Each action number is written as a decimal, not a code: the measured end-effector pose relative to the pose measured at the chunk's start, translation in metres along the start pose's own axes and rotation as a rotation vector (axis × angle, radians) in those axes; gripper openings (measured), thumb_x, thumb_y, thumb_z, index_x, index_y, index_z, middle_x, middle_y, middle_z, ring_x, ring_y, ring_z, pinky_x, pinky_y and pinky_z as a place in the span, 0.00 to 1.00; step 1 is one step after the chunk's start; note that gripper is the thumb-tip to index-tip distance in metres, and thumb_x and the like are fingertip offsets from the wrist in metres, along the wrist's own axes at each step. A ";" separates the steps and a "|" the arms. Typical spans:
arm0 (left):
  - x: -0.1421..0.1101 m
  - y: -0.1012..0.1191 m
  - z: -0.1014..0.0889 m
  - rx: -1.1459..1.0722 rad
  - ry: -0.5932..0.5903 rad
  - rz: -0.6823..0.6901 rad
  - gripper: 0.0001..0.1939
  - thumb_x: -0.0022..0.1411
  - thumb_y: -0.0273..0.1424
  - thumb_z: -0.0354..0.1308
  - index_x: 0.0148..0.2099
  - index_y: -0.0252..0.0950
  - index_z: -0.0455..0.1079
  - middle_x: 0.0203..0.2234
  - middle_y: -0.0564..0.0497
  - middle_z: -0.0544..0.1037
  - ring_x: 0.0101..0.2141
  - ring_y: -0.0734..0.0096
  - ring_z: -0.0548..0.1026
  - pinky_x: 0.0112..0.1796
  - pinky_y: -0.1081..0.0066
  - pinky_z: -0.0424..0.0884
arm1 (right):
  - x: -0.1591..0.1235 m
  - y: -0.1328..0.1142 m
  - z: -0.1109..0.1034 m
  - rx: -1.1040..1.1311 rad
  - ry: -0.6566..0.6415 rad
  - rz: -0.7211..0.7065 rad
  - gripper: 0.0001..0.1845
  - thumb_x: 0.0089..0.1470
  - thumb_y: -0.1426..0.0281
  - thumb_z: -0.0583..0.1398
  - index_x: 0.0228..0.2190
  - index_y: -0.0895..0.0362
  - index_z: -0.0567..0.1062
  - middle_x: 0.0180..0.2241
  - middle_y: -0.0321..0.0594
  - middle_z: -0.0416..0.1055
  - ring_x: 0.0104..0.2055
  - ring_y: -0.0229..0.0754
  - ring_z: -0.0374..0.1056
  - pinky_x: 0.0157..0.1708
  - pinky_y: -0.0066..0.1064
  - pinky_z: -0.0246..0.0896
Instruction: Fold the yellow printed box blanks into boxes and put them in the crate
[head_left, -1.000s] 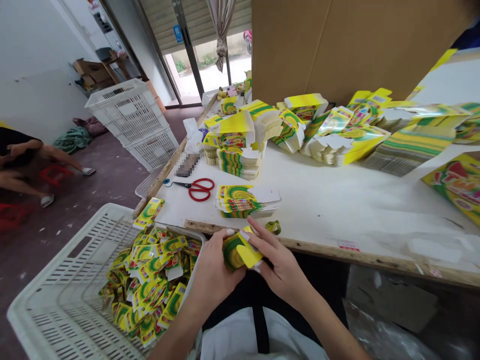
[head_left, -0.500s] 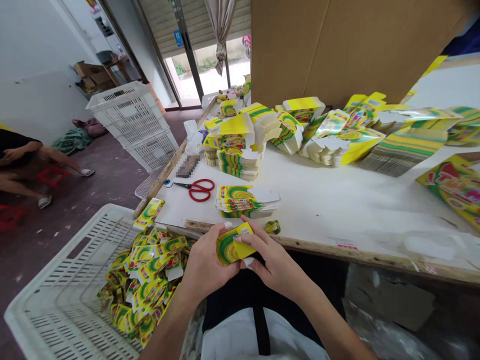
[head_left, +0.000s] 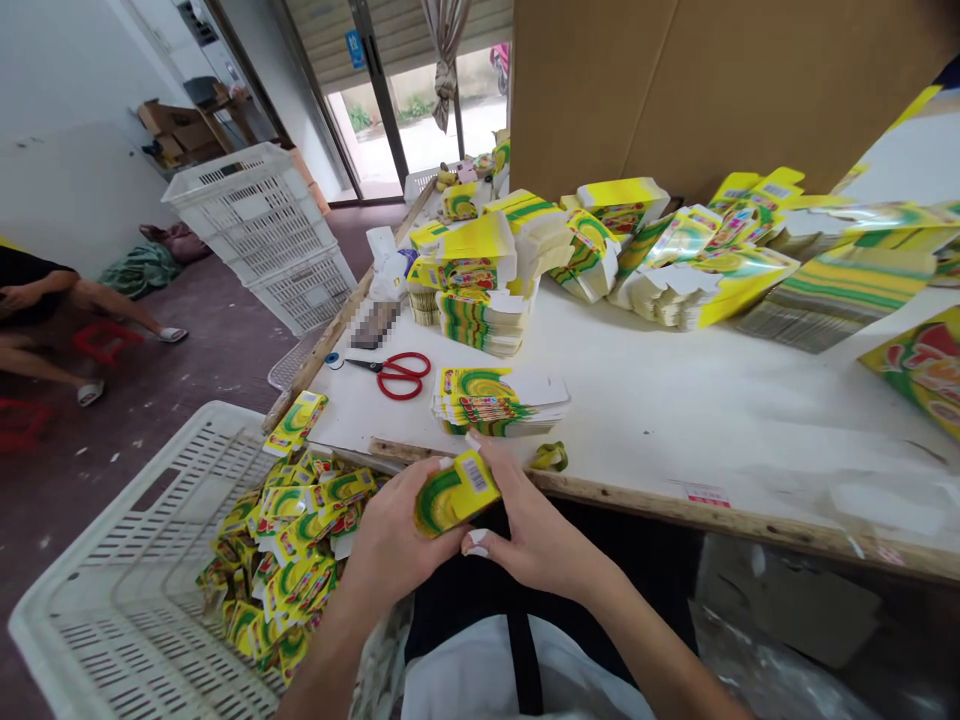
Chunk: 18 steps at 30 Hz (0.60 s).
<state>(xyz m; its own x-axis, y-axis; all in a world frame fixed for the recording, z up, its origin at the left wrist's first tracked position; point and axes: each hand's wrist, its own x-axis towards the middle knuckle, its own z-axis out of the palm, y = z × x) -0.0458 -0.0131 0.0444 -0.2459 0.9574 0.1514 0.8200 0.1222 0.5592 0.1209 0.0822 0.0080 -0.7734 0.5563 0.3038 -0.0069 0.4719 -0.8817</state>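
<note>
A small yellow and green carton [head_left: 454, 493] with a barcode on its face is held just below the table's front edge. My left hand [head_left: 390, 540] grips it from below and behind, fingers closed round it. My right hand [head_left: 529, 525] pinches its right end, thumb under and fingers over. A short stack of flat carton blanks [head_left: 495, 402] lies on the white table [head_left: 675, 400] just beyond my hands. At my left stands a white slatted crate [head_left: 127, 590] holding several folded cartons [head_left: 292, 560].
Red-handled scissors [head_left: 394, 373] lie left of the blanks. Tall piles of blanks [head_left: 480, 290] and more printed sheets [head_left: 832, 280] fill the table's far side before a brown cardboard wall [head_left: 675, 90]. Stacked white crates [head_left: 262, 240] stand on the floor. A seated person [head_left: 45, 310] is far left.
The carton has moved left and down a little in my hands and turned, so its barcode face now shows. Both hands kept hold of it.
</note>
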 end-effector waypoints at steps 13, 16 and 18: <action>-0.019 -0.033 -0.023 -0.025 -0.230 -0.117 0.25 0.53 0.39 0.64 0.53 0.41 0.71 0.48 0.45 0.78 0.48 0.54 0.76 0.49 0.57 0.71 | 0.072 0.040 -0.045 -0.693 0.197 0.304 0.23 0.51 0.84 0.55 0.48 0.59 0.71 0.43 0.50 0.74 0.47 0.55 0.66 0.48 0.45 0.60; -0.012 -0.011 -0.004 -0.111 -0.328 -0.080 0.25 0.51 0.35 0.67 0.53 0.41 0.71 0.48 0.45 0.78 0.49 0.54 0.75 0.51 0.57 0.70 | 0.074 0.037 -0.047 -0.709 0.158 0.294 0.26 0.49 0.85 0.55 0.51 0.60 0.69 0.44 0.51 0.73 0.47 0.55 0.66 0.47 0.43 0.60; -0.008 -0.002 0.005 -0.148 -0.365 -0.062 0.26 0.50 0.34 0.68 0.53 0.41 0.72 0.48 0.45 0.78 0.48 0.54 0.76 0.50 0.56 0.71 | 0.076 0.035 -0.047 -0.709 0.131 0.282 0.28 0.49 0.85 0.55 0.53 0.61 0.67 0.46 0.51 0.72 0.48 0.55 0.66 0.47 0.42 0.61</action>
<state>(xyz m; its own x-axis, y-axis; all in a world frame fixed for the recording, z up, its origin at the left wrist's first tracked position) -0.0428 -0.0194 0.0385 -0.0707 0.9827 -0.1710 0.7198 0.1690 0.6734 0.0915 0.1734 0.0170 -0.6041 0.7760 0.1810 0.6207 0.6007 -0.5038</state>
